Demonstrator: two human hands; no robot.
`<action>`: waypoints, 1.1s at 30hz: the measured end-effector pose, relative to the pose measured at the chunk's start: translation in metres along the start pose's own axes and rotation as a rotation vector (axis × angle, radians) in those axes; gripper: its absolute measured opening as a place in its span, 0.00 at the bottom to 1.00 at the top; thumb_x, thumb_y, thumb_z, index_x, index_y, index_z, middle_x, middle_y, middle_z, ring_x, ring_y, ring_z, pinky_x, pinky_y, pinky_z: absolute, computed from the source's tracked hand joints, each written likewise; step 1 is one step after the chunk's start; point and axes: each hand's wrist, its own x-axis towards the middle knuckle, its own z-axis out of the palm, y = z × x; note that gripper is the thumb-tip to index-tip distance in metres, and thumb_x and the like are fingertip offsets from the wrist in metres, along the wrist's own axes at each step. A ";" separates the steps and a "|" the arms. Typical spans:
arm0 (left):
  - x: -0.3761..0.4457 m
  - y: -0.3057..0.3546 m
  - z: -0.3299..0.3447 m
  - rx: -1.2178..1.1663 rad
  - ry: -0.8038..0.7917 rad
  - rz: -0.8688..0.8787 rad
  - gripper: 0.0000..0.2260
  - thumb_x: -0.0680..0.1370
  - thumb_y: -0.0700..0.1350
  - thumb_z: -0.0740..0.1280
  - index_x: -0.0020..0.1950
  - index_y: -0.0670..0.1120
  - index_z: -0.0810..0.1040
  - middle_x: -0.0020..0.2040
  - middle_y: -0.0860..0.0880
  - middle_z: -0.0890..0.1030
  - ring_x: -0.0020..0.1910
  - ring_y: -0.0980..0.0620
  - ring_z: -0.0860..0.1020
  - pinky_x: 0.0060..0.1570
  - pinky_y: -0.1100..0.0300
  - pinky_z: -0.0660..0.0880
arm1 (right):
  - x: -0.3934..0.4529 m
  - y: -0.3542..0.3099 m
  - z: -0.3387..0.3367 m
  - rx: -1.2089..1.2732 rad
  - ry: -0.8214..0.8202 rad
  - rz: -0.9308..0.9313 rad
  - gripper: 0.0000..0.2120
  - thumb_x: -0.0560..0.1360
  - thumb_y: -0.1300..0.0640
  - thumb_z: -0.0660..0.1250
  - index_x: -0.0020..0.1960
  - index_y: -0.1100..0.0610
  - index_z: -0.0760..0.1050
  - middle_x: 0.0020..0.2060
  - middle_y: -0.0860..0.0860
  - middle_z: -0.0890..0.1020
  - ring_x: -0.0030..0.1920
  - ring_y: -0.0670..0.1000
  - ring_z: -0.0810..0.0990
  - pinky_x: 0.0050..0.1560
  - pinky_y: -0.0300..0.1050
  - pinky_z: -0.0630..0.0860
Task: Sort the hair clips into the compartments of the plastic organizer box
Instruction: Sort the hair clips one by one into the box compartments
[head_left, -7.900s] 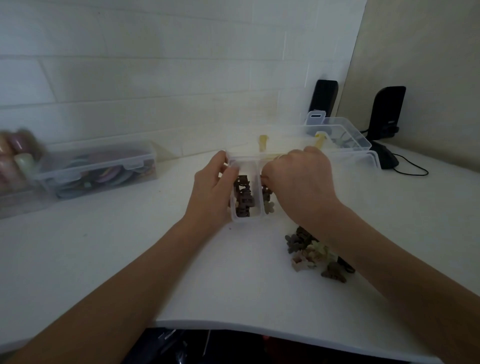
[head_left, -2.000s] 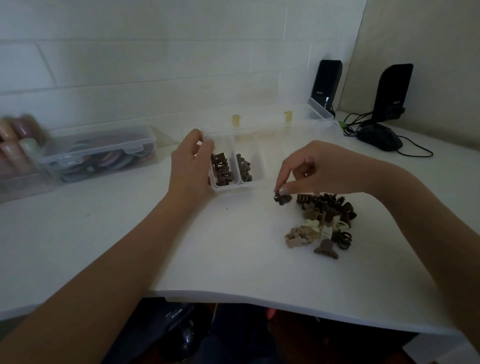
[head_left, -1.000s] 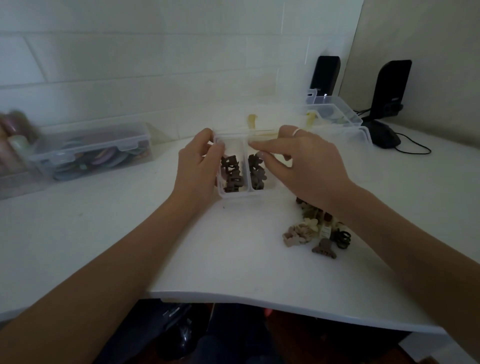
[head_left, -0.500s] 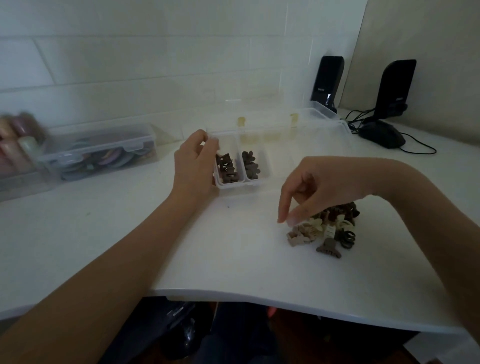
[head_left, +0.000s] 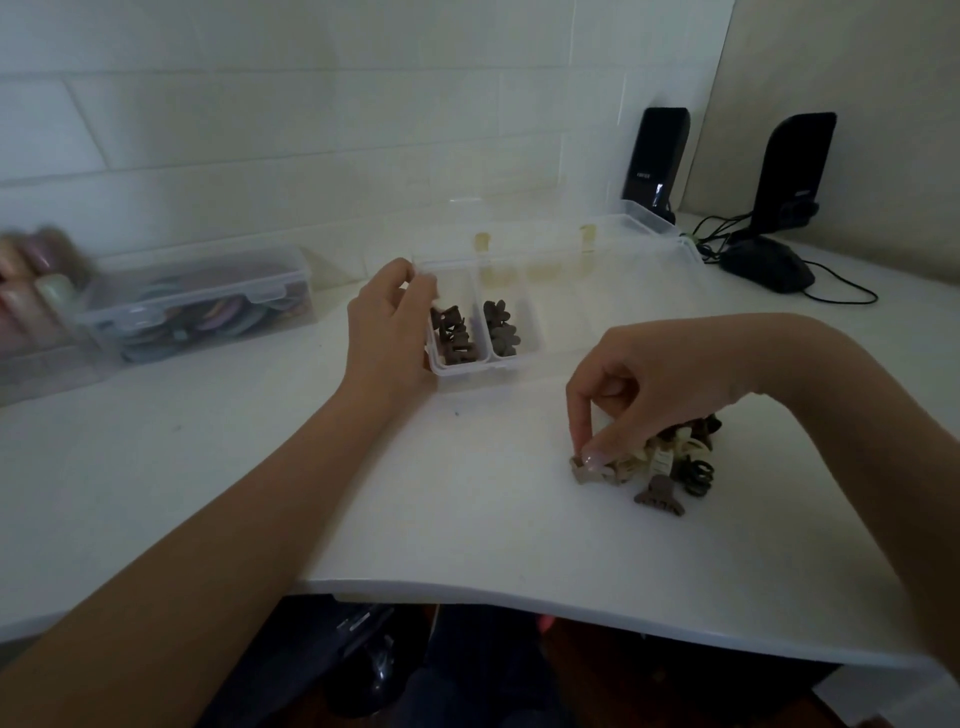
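Note:
A clear plastic organizer box (head_left: 571, 291) lies open on the white table, lid back against the wall. Its two leftmost compartments hold dark brown hair clips (head_left: 454, 338) and grey-brown flower-shaped clips (head_left: 501, 328). My left hand (head_left: 387, 332) grips the box's left end, thumb on the rim. To the right of the box lies a pile of small clips (head_left: 670, 462) in brown, beige and black. My right hand (head_left: 644, 395) reaches down onto the pile's left edge, thumb and forefinger pinched on a beige clip (head_left: 584, 470) that still rests on the table.
A closed clear box of coloured items (head_left: 197, 306) stands at the left by the wall. Two black speakers (head_left: 657, 156) (head_left: 795, 171) and a black mouse (head_left: 769, 265) with cables sit at the back right. The table's front edge (head_left: 519, 597) runs close below the pile.
My right hand has dropped lower onto the pile's left edge and closed its fingertips on a beige clip. The left hand stays on the box.

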 end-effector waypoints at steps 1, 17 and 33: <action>0.000 -0.001 0.000 0.002 -0.006 -0.001 0.10 0.76 0.37 0.60 0.35 0.42 0.65 0.28 0.50 0.65 0.24 0.60 0.63 0.24 0.71 0.60 | 0.000 0.000 0.000 -0.005 0.012 -0.006 0.08 0.68 0.45 0.72 0.41 0.48 0.80 0.25 0.50 0.70 0.27 0.46 0.66 0.29 0.30 0.64; -0.008 0.005 0.003 -0.014 -0.064 0.108 0.14 0.78 0.37 0.58 0.33 0.46 0.64 0.28 0.53 0.66 0.24 0.61 0.65 0.24 0.74 0.63 | 0.011 -0.001 -0.001 -0.011 0.931 -0.253 0.07 0.71 0.52 0.72 0.42 0.55 0.79 0.22 0.47 0.71 0.23 0.45 0.66 0.28 0.31 0.65; -0.009 0.007 0.003 0.002 -0.055 0.126 0.16 0.78 0.37 0.59 0.32 0.48 0.63 0.28 0.53 0.66 0.24 0.61 0.66 0.24 0.74 0.64 | 0.027 -0.006 0.017 -0.472 1.144 -0.093 0.07 0.74 0.50 0.68 0.39 0.52 0.78 0.23 0.42 0.68 0.24 0.44 0.66 0.27 0.36 0.61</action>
